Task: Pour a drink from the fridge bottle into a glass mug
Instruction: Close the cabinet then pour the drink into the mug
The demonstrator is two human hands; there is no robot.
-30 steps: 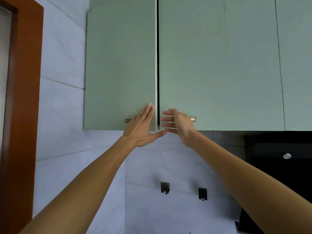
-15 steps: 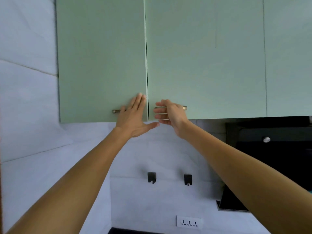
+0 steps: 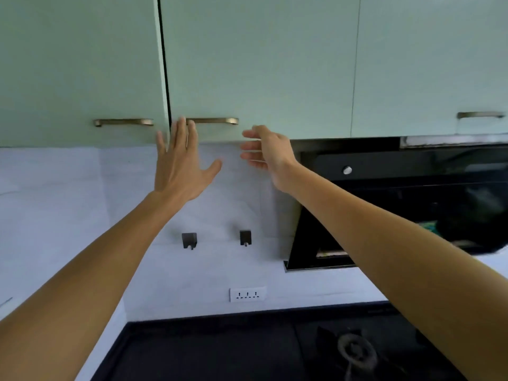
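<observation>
Two bare hands up, both holding nothing. Left hand [image 3: 181, 166] flat, back toward camera, fingers [image 3: 180, 133] straight and spread, thumb out to the right. Its fingertips overlap the bottom of the seam between two cabinet doors and the left end of the middle handle [image 3: 213, 121]; contact with door or handle cannot be told. Right hand [image 3: 268, 151] is side-on, fingers relaxed and loosely bent, pointing left. It sits just below and right of the middle handle's right end, apart from it. The two hands are near each other, not touching. Both forearms are bare and run in from the lower corners.

Pale green wall cabinets: left door [image 3: 77, 64] with left handle [image 3: 123, 122], middle door [image 3: 261, 64], right door [image 3: 431, 56] with right handle [image 3: 481, 114]. Dark gap [image 3: 164, 64] shows between left and middle doors. Under the cabinets, white tiled wall [image 3: 68, 202] with two black hooks [image 3: 189, 240] [image 3: 245, 237] and a white socket strip [image 3: 247, 294] lower down. Black range hood [image 3: 412, 166] on the right under the cabinets, silver knob [image 3: 347, 170] on its front. Black hob [image 3: 220, 350] at the bottom, burner [image 3: 354, 350] blurred.

Fridge bottle and glass mug: location cannot be told from this view.
</observation>
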